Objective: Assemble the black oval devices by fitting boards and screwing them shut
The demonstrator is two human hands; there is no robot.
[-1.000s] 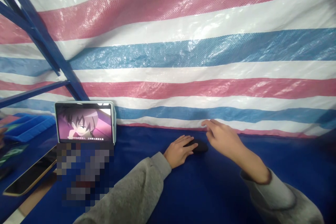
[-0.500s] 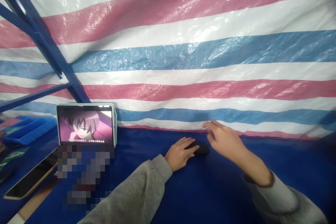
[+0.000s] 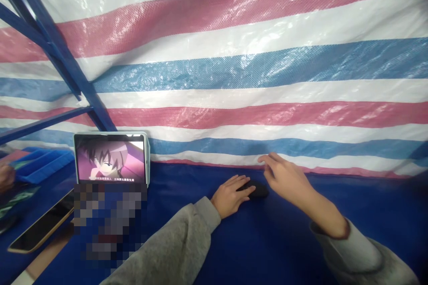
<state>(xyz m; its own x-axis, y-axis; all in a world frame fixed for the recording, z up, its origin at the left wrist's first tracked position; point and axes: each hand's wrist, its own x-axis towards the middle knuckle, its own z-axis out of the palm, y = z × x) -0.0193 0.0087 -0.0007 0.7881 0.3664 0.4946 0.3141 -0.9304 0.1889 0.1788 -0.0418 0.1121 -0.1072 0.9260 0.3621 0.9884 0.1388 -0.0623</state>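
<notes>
Two bare hands, both near one landmark: the dark rounded object [image 3: 261,189] on the blue tabletop [image 3: 267,242]. Left hand [image 3: 231,195] lies palm-down over the object's left end, fingers slightly apart — not clamped; the light cover probably keeps it from sliding. Right hand [image 3: 286,173] is just right of the object, apparently raised, fingers bent; cannot tell whether they close on anything. Well left of the object, a tablet [image 3: 111,160] stands upright, presumably propped for viewing. Farther left of the object: a phone [image 3: 45,226], a blue compartment tray [image 3: 53,170] and another person's hand [image 3: 6,177]. Beyond the object hangs a striped sheet [image 3: 250,113] — likely a partition.
</notes>
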